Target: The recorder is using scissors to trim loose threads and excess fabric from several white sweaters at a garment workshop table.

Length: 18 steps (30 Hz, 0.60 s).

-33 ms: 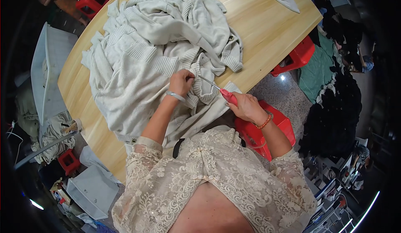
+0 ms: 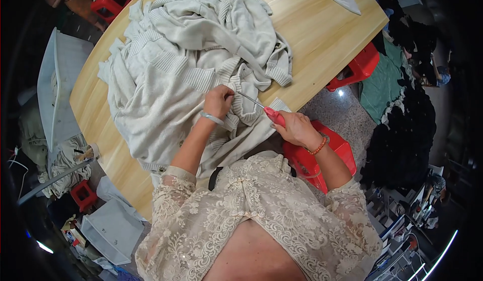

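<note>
A heap of pale grey knit sweaters (image 2: pixel 161 90) with ribbed edges lies in front of me. My left hand (image 2: pixel 219 101) is closed in a pinch on a sweater near its ribbed band; the fingertips are partly hidden. In my right hand (image 2: pixel 298 129) I grip a red-handled tool (image 2: pixel 274 116) with a thin metal shaft. The shaft slants up and left over the knit, its tip close to my left fingers. I cannot tell whether the tip is in the fabric.
The heap rests on a light wooden table (image 2: pixel 322 34) with a curved left edge. Red plastic stools (image 2: pixel 327 155) stand by its right side. White bins (image 2: pixel 68 79) are at the left. Dark cloth (image 2: pixel 400 145) and a green sheet (image 2: pixel 380 87) lie on the floor at right.
</note>
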{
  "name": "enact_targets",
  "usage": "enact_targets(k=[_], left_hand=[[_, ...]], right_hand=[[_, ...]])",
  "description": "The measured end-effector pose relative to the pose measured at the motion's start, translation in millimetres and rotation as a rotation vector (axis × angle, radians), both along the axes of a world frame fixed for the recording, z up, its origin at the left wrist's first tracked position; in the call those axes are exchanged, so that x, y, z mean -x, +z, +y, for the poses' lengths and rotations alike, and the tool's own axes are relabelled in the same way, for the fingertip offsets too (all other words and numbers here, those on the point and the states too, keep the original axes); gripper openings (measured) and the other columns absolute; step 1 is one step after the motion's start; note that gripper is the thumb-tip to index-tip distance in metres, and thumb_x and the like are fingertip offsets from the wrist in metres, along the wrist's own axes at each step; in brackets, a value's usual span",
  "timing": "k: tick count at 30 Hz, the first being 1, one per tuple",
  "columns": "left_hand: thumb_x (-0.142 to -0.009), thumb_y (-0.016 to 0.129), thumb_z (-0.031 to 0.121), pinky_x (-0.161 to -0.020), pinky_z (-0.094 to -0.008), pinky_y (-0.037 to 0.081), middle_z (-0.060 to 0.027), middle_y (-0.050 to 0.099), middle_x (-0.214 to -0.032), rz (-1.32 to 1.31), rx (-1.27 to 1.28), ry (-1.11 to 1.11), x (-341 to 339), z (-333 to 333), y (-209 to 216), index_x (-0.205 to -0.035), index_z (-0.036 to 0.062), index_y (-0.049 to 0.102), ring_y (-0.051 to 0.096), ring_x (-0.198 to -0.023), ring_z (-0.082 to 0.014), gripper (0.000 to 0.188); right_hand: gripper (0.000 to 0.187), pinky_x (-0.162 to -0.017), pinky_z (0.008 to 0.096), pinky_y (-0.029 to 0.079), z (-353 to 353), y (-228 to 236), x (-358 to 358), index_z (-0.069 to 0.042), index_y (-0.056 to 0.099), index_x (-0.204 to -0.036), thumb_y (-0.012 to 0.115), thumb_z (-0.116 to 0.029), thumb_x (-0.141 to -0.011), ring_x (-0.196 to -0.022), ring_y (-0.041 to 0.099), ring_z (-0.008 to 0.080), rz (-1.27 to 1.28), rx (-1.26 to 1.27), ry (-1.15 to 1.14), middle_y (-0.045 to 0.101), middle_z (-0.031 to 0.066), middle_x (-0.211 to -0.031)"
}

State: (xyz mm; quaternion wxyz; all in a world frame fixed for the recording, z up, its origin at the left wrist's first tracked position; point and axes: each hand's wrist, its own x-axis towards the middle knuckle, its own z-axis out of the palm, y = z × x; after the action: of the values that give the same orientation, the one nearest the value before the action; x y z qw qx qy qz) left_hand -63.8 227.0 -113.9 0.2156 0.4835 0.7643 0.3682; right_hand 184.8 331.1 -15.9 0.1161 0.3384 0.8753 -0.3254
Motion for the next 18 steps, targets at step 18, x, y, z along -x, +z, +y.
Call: enact_targets(k=[18], left_hand=[[-0.072,0.065,-0.001,-0.095,-0.0448,0.041,-0.0126,0.062,-0.111,0.311,-0.261,-0.020,-33,-60,31,-0.099,0.0075,0.065,0.056,-0.109,-0.0351,0.028]], right_hand=[[0.029,-0.074,0.0505,0.048,-4,-4,-17,-0.008,0.058,-0.105,0.061,-0.031,-0.088,-0.085,0.062,0.0421,0.033,0.088,0.045,0.065,0.0206,-0.086]])
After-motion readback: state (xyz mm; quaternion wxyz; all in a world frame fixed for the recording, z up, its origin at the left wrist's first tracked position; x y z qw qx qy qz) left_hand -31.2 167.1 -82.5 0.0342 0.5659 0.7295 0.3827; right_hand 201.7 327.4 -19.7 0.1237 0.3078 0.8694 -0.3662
